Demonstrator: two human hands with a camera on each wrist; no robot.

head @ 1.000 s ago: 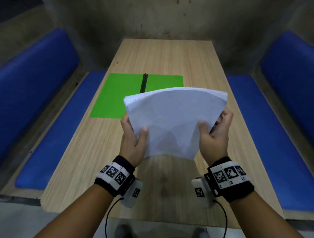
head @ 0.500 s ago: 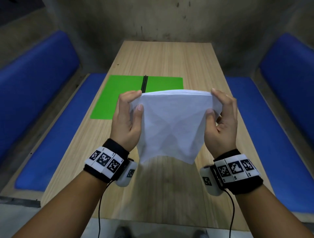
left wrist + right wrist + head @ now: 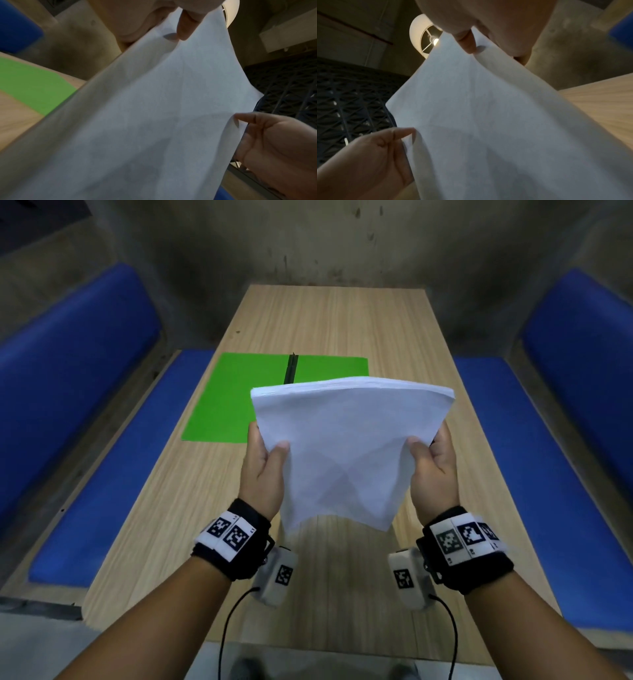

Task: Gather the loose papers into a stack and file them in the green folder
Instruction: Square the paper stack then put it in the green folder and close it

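A stack of white papers stands upright above the wooden table, bowed, its lower edge off the surface. My left hand grips its left side, thumb on the near face. My right hand grips the right side the same way. The green folder lies open and flat behind the stack on the left, its black spine clip partly hidden by the papers. In the left wrist view the papers fill the frame with the folder at left. The right wrist view shows the papers between both thumbs.
Blue bench seats run along both sides of the table, left bench and right bench. A concrete wall closes the far end. The table's near edge lies under my forearms.
Both hands slid from the stack's top corners down to its sides. The stack rose again and now shows its top edge squared.
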